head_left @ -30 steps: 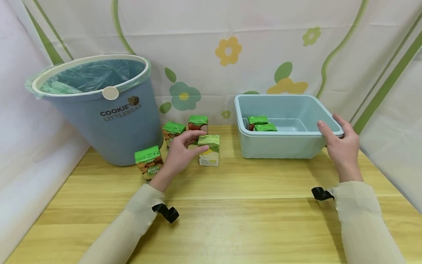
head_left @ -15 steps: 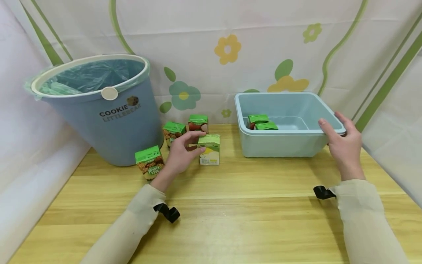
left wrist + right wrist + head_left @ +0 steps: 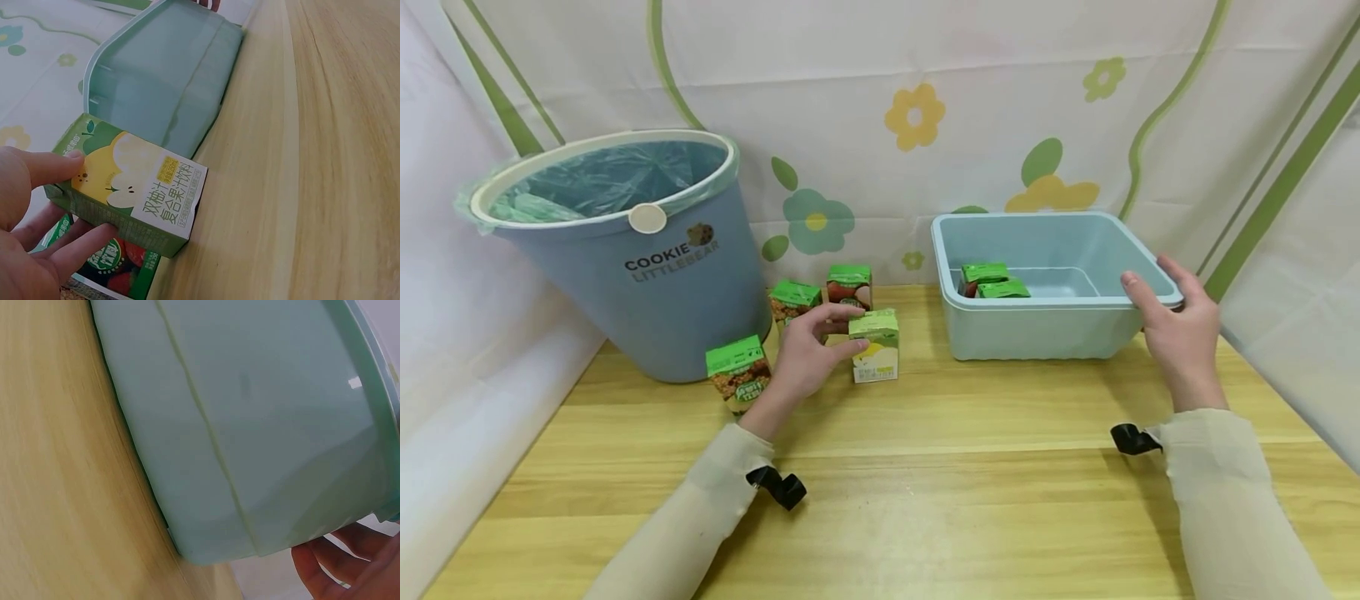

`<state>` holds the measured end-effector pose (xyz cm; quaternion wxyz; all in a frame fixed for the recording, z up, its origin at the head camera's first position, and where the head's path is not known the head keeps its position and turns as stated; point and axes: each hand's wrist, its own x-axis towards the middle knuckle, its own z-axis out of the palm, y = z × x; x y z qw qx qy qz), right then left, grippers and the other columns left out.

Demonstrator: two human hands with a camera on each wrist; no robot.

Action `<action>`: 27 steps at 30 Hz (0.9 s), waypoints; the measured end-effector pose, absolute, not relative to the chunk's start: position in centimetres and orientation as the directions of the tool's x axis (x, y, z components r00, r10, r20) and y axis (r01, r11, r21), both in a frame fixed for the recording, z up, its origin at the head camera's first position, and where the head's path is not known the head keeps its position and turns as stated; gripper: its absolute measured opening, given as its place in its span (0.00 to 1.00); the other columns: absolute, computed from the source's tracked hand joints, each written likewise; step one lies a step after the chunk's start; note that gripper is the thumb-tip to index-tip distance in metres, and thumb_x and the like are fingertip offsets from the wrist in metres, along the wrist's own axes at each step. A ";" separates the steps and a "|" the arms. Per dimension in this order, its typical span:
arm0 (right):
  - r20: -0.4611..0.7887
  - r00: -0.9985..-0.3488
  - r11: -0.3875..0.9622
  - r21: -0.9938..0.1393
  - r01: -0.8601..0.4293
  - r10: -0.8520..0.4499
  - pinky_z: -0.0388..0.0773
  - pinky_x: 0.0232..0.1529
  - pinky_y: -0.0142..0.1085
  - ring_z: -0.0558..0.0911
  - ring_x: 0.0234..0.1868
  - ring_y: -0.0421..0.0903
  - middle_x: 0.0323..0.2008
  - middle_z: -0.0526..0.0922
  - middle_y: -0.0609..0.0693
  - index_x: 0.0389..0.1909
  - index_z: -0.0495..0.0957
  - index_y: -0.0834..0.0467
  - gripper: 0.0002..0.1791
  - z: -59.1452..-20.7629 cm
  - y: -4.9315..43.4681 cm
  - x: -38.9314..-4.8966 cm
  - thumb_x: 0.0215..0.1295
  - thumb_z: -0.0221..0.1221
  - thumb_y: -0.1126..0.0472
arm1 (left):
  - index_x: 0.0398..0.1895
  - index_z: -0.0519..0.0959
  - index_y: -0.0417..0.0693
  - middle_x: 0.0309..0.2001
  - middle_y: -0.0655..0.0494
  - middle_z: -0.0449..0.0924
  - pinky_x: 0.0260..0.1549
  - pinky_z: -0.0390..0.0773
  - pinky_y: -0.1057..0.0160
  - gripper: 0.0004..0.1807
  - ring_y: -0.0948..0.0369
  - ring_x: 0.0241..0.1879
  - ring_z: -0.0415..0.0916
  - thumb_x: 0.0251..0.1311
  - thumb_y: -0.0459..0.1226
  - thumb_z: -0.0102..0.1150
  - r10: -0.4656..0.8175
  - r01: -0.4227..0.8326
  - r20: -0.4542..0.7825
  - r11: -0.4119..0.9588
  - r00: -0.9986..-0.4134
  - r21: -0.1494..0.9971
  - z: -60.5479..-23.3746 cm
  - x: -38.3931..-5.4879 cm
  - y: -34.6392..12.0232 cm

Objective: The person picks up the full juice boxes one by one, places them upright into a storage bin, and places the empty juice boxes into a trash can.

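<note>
Pale green and yellow, a juice carton stands upright on the wooden counter, pinched between the thumb and fingers of the left hand. The right hand grips the right end of a light-blue plastic basin, its thumb over the rim and fingers outside. Two green-topped cartons sit in the basin's left part. Near the left hand are three more drink cartons, beside a blue bin lined with a translucent bag.
</note>
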<state>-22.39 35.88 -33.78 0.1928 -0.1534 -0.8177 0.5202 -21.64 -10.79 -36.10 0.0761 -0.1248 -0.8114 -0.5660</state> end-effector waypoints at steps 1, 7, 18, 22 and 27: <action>0.158 -0.877 0.412 -0.910 0.049 0.454 0.72 0.43 0.10 0.72 0.60 0.34 0.83 0.62 0.51 0.83 0.61 0.39 0.42 -33.8 35.9 -22.4 0.71 0.64 0.36 | 0.57 0.87 0.55 0.63 0.55 0.84 0.49 0.86 0.55 0.21 0.51 0.58 0.84 0.60 0.34 0.78 0.111 0.289 0.267 0.334 -0.957 0.897 -36.1 -21.6 -10.8; 0.171 -0.872 0.408 -0.912 0.036 0.458 0.72 0.43 0.10 0.73 0.60 0.34 0.82 0.62 0.51 0.83 0.62 0.40 0.42 -33.9 36.0 -22.4 0.71 0.64 0.38 | 0.54 0.89 0.54 0.60 0.55 0.86 0.45 0.85 0.63 0.19 0.50 0.58 0.85 0.59 0.36 0.79 0.097 0.283 0.266 0.334 -0.959 0.899 -36.0 -21.6 -10.9; 0.178 -0.869 0.403 -0.915 0.027 0.461 0.73 0.44 0.10 0.74 0.61 0.35 0.82 0.63 0.52 0.82 0.63 0.41 0.42 -33.8 35.9 -22.4 0.71 0.65 0.38 | 0.49 0.91 0.56 0.56 0.56 0.86 0.43 0.84 0.58 0.15 0.54 0.55 0.86 0.58 0.38 0.80 0.087 0.277 0.263 0.347 -0.961 0.896 -35.9 -21.3 -11.1; 0.185 -0.866 0.403 -0.915 0.020 0.464 0.74 0.43 0.10 0.74 0.56 0.32 0.81 0.65 0.54 0.82 0.63 0.41 0.42 -33.8 35.9 -22.5 0.70 0.65 0.39 | 0.48 0.91 0.56 0.54 0.56 0.86 0.43 0.85 0.59 0.14 0.56 0.54 0.87 0.58 0.38 0.79 0.086 0.297 0.285 0.339 -0.955 0.893 -36.0 -21.2 -10.9; 0.176 -0.870 0.405 -0.914 0.029 0.460 0.74 0.42 0.11 0.74 0.53 0.31 0.80 0.65 0.57 0.82 0.63 0.41 0.43 -33.9 35.9 -22.5 0.70 0.65 0.37 | 0.48 0.91 0.54 0.52 0.55 0.85 0.50 0.86 0.52 0.14 0.56 0.53 0.86 0.59 0.37 0.79 0.082 0.304 0.294 0.301 -0.952 0.904 -35.8 -21.0 -10.7</action>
